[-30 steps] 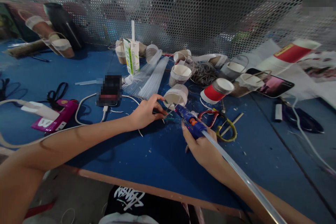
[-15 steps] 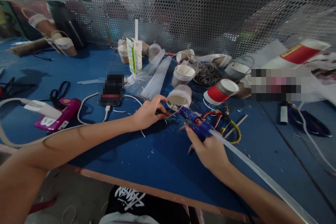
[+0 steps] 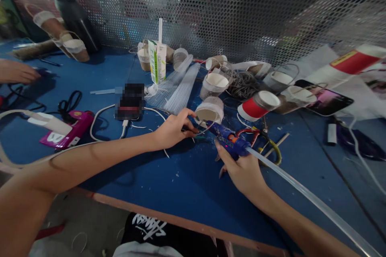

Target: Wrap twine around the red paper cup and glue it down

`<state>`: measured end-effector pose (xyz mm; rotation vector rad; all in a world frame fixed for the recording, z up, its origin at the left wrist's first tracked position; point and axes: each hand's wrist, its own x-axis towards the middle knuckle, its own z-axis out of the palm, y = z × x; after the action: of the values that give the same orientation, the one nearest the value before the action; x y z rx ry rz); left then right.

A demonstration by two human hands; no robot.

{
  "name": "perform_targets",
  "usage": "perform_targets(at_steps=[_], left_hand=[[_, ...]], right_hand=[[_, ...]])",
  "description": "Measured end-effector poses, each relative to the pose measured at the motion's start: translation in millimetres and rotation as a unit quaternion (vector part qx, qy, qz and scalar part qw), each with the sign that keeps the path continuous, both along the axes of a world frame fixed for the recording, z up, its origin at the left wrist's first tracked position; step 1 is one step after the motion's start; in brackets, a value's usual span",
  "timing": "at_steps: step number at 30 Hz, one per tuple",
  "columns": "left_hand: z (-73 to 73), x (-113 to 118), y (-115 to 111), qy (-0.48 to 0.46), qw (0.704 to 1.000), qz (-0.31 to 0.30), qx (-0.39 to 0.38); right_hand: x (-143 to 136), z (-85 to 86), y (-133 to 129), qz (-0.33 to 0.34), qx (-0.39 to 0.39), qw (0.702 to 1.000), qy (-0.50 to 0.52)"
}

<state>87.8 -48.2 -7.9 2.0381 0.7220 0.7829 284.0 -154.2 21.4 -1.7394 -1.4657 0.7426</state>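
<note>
My right hand [image 3: 245, 170] is wrapped round a blue hot glue gun [image 3: 226, 138], with a long clear glue stick [image 3: 289, 176] running out of its back end. The gun's nozzle is at the mouth of a small tilted paper cup [image 3: 212, 106] with a whitish band round its rim. At the cup's left side, my left hand [image 3: 175, 130] pinches a thin curved strip that arcs across the cup's mouth. Its fingertips partly cover where strip and rim meet. Red-and-yellow-handled scissors [image 3: 276, 154] lie just beyond the gun.
Bundled clear sticks [image 3: 183, 88], a drink carton [image 3: 158, 64], a red-and-white cup [image 3: 259, 105] and tangled cord [image 3: 245, 84] stand behind. Phones [image 3: 131, 102] [image 3: 328, 98] lie on both sides. A magenta glue gun [image 3: 70, 130] is left; another person's hand [image 3: 18, 71] reaches in beyond it.
Another person's hand has come in at the far left edge. The view has shifted slightly; my hands keep their grips, with the nozzle still at the cup's mouth.
</note>
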Motion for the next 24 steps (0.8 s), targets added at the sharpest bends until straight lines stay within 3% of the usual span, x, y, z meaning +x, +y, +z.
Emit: perform_targets(at_steps=[11,24], left_hand=[[2.0,2.2,-0.3,0.0,1.0,-0.004,-0.023],[1.3,1.3,0.0,-0.001,0.999,-0.015,-0.029]], right_hand=[[-2.2,2.3,-0.3,0.006,0.01,0.999,-0.03],[-3.4,4.6,-1.0,-0.001,-0.008,1.0,0.002]])
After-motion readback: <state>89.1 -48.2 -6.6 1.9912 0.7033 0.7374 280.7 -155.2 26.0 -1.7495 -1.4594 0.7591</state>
